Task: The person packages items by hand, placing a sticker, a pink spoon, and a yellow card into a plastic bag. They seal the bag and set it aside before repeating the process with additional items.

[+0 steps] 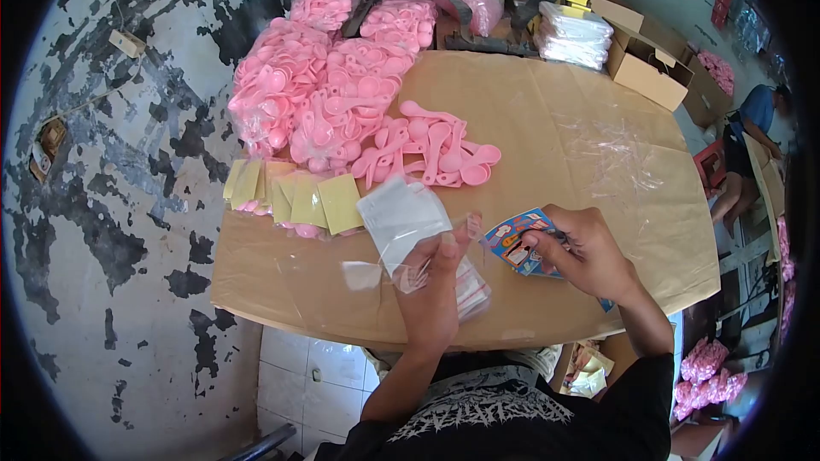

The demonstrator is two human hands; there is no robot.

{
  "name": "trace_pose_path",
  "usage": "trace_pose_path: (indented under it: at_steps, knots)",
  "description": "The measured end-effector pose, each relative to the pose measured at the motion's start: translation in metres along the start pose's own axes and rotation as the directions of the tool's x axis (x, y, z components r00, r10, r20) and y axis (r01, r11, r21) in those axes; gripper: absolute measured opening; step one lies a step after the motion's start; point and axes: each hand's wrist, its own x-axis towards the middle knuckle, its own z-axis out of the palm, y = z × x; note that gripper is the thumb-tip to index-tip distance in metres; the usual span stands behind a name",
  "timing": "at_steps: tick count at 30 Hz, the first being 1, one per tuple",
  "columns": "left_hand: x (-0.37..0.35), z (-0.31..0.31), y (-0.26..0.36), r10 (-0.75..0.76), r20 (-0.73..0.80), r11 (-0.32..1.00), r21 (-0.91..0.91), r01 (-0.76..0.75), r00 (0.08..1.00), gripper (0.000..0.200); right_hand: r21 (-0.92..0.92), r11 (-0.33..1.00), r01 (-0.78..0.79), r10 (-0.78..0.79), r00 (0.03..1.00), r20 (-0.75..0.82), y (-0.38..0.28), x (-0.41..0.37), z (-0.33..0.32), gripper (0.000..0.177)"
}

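My left hand (431,277) is closed on clear plastic bags (403,215), which stick up above its fingers near the table's middle. To its right, my right hand (589,252) pinches a blue printed card (515,243) between thumb and fingers. Under my left wrist lies a stack of clear bags with a red line (472,290). Loose pink spoons (436,147) are heaped beyond my hands. Yellowish cards (340,203) in clear wrapping lie in a row at the left, with pink pieces beneath them.
Bagged pink spoons (278,81) fill the back left of the brown table (521,102). White packs (574,34) and a cardboard box (649,72) stand at the back right. Clear plastic scraps (615,154) lie on the right side. Another person (756,119) sits at the far right.
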Motion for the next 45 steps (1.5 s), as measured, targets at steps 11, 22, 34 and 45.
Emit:
trace_pose_path:
  at_steps: [11,22,34,45]
  knots:
    - [0.001,0.002,0.006,-0.150,0.102,0.967,0.223,0.125,0.983,0.031,-0.096,0.983,0.155,-0.135,0.973,0.188,-0.004,0.008,0.007,0.016]
    - [0.008,-0.013,0.021,-0.280,0.219,0.947,0.224,0.231,0.935,0.022,-0.007,0.977,0.212,-0.205,0.950,0.237,0.002,0.021,0.009,0.020]
    - [0.000,-0.009,0.003,0.098,0.251,0.989,-0.133,-0.066,0.963,0.063,0.427,0.899,-0.099,0.008,0.978,0.210,0.023,0.018,0.033,0.012]
    - [-0.009,-0.008,-0.001,0.147,0.236,0.979,-0.176,-0.107,0.961,0.038,0.391,0.913,-0.111,0.027,0.977,0.213,0.000,0.023,0.050,0.017]
